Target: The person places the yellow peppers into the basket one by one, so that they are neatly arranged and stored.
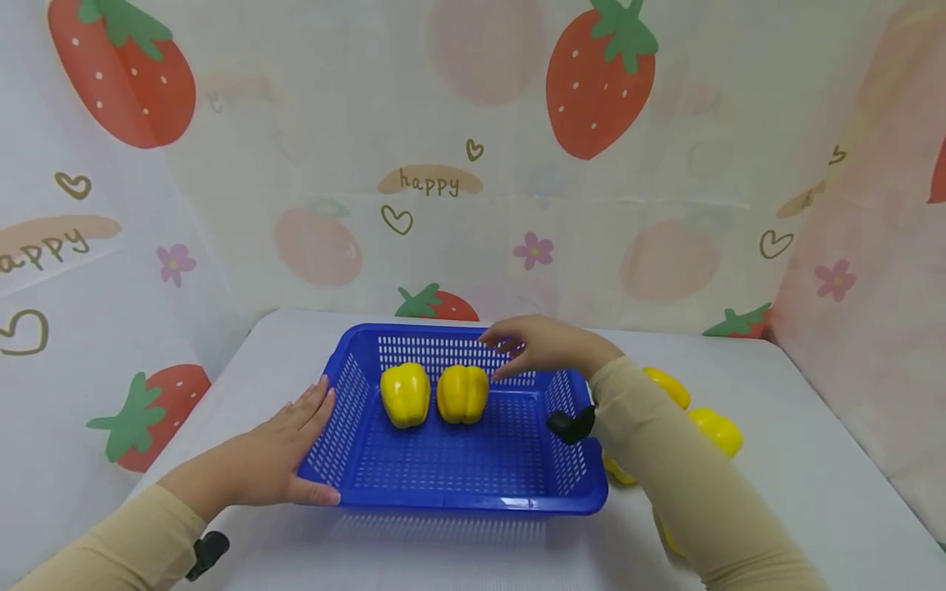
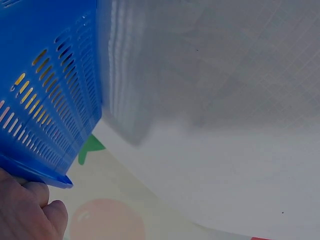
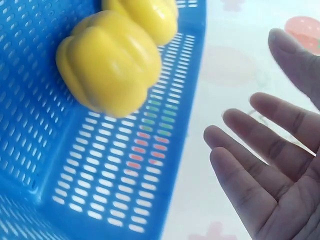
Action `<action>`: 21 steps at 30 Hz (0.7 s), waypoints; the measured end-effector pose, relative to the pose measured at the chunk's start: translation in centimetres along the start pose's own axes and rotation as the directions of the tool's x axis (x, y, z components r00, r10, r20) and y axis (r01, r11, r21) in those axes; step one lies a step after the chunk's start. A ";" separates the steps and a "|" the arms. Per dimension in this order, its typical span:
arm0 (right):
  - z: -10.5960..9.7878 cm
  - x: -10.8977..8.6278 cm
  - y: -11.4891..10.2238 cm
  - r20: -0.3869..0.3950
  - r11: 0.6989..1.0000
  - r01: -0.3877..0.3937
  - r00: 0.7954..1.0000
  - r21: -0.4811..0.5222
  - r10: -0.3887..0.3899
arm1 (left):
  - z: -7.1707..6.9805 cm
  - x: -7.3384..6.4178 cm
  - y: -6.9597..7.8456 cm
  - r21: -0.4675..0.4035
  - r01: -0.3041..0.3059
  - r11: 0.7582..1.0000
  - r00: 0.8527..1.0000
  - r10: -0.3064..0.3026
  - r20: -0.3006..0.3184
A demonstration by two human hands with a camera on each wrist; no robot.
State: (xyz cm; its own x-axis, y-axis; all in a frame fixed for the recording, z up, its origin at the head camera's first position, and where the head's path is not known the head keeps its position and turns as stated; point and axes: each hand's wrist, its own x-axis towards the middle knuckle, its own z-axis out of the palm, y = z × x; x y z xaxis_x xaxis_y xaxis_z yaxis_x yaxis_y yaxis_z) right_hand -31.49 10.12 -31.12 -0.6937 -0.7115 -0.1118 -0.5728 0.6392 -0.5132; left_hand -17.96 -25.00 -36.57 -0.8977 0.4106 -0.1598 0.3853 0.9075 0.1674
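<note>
A blue plastic basket (image 1: 443, 460) with slotted sides stands on the white table. Inside it, toward the back, sit a yellow bell pepper (image 1: 406, 396) on the left and a second yellow bell pepper (image 1: 462, 395) beside it. My left hand (image 1: 277, 451) rests on the basket's left rim with fingers extended. Over the back right of the basket is my right hand (image 1: 550, 343), fingers spread and holding nothing. In the right wrist view, the right hand (image 3: 280, 175) is apart from the peppers (image 3: 110, 65).
To the basket's right, several more yellow bell peppers (image 1: 715, 431) lie on the table (image 1: 805, 476), partly hidden behind my right forearm. A strawberry-print curtain (image 1: 443, 98) closes off the back and both sides.
</note>
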 end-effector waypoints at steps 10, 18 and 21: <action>-1.4 -3.6 0.2 -0.028 1.000 0.026 0.999 0.014 -0.026 | 0.1 0.1 -0.1 0.011 -0.003 1.000 1.000 0.003 -0.001; -2.6 -6.8 0.6 -0.074 1.000 -0.020 0.997 0.012 0.021 | 0.1 0.0 0.0 0.006 -0.006 1.000 1.000 0.006 -0.006; -2.8 -7.7 1.3 -0.087 0.999 -0.036 0.995 0.035 0.039 | 0.1 0.0 0.0 0.007 -0.006 1.000 1.000 0.006 -0.008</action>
State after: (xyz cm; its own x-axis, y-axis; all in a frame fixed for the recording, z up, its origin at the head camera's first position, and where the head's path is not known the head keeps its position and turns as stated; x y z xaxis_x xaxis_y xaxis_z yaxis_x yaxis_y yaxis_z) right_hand -28.10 17.27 -28.51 -0.7508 -0.6580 -0.0568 -0.5322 0.6537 -0.5379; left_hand -17.95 -25.02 -36.67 -0.8969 0.4155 -0.1513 0.3923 0.9056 0.1614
